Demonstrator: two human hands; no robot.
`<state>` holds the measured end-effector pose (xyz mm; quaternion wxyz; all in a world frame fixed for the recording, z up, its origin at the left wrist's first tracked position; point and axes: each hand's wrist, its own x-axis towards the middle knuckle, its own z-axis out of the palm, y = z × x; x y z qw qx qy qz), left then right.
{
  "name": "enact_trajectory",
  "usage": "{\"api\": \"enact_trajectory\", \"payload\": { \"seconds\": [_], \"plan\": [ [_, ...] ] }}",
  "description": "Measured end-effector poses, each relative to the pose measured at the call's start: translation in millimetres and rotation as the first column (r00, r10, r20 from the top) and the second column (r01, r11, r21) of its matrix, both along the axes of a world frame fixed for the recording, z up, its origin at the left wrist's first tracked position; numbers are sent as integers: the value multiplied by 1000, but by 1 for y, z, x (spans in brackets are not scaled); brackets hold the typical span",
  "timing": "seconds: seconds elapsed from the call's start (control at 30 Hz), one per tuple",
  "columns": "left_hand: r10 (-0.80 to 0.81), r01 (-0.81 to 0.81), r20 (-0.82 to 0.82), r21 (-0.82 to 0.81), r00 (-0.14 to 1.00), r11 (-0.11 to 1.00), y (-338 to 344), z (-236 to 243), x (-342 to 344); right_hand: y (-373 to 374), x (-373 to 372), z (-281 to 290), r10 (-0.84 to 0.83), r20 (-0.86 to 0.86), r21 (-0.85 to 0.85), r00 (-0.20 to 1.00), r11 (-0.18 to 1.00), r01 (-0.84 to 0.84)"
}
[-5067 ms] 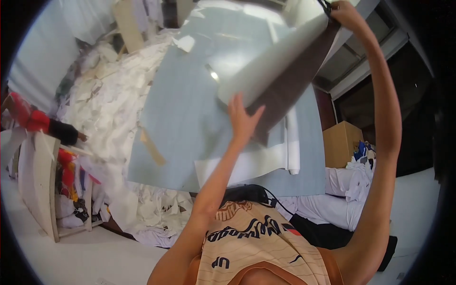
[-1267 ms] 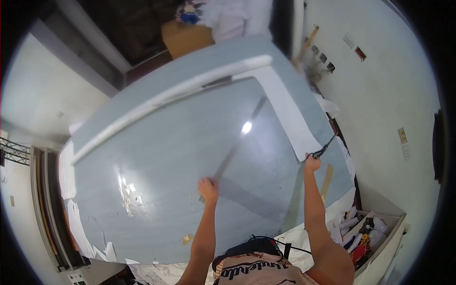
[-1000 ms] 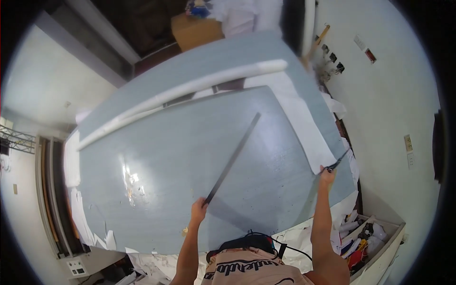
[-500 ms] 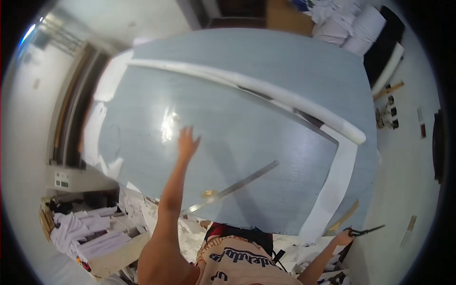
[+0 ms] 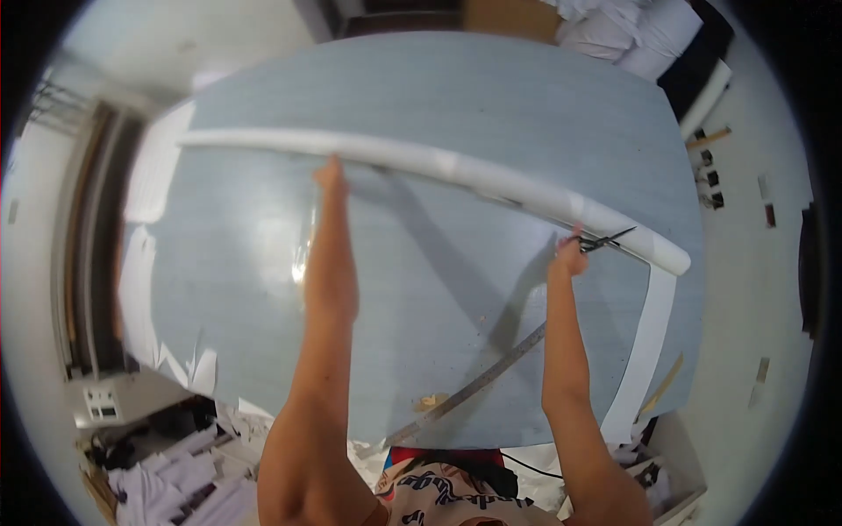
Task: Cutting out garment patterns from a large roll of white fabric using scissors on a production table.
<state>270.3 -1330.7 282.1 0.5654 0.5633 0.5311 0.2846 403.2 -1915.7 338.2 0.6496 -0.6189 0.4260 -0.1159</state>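
A long white roll of sheet material (image 5: 421, 162) lies across the table from far left to right. My left hand (image 5: 331, 178) reaches far out to the roll's near edge and seems to touch it; its fingers are too smeared to make out. At the right part of the roll, my right hand (image 5: 573, 256) is closed round the handles of dark scissors (image 5: 612, 238), whose blades lie over the roll, pointing right. A flat white strip (image 5: 646, 351) runs from beneath the roll's right end towards the near table edge. Between my forearms lies a metal ruler (image 5: 478, 384), set slantwise.
The large blue-grey table (image 5: 438, 79) fills the middle. White sheets (image 5: 158, 167) lie along its left edge. A small tan scrap (image 5: 430, 401) is near the ruler. White bundles (image 5: 640, 35) stand beyond the far right corner. Boxes of white scraps (image 5: 175, 482) stand below the near left edge.
My left hand has moved forward to the roll. My right hand has swung from the near right corner to the roll with the scissors. The roll now looks flush, its dark gaps mostly gone.
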Motion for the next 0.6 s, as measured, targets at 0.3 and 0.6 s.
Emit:
{"api": "enact_trajectory", "payload": {
  "seconds": [0.3, 0.6],
  "plan": [
    [238, -163, 149, -395, 960, 904, -46, 28, 75, -4, 106, -66, -162, 16, -351, 987, 923, 158],
    [-163, -88, -320, -644, 933, 760, 76, 23, 71, 74, 102, -15, -7, 172, 215, 985, 976, -30]
  ]
}}
